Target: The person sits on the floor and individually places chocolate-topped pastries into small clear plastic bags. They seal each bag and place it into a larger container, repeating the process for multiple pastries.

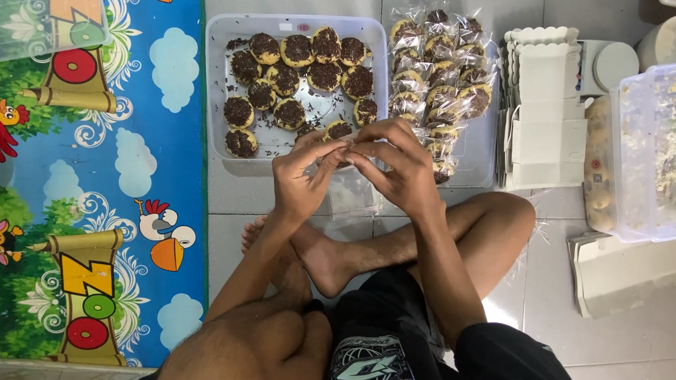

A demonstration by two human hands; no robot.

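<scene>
View from above of a person sitting cross-legged on a tiled floor [285, 1]. Both hands meet just in front of the body, fingertips pinched together on a small clear plastic wrapper [344, 154] held between them. The left hand [302, 180] has its fingers narrowed around the wrapper's near side; the right hand [399, 161] curls over it from the other side. What the wrapper contains cannot be made out.

Just beyond the hands sits a shallow white tray [216, 73] holding round cookies topped with chocolate sprinkles [298, 50], with loose sprinkles scattered on its base. To the right of it lies a pile of wrapped cookies [440, 66] in clear bags. Further right stands a stack of folded white cardboard boxes [547, 107], then a clear plastic container [654, 148] at the edge. A colourful cartoon play mat [91, 166] covers the floor on the left.
</scene>
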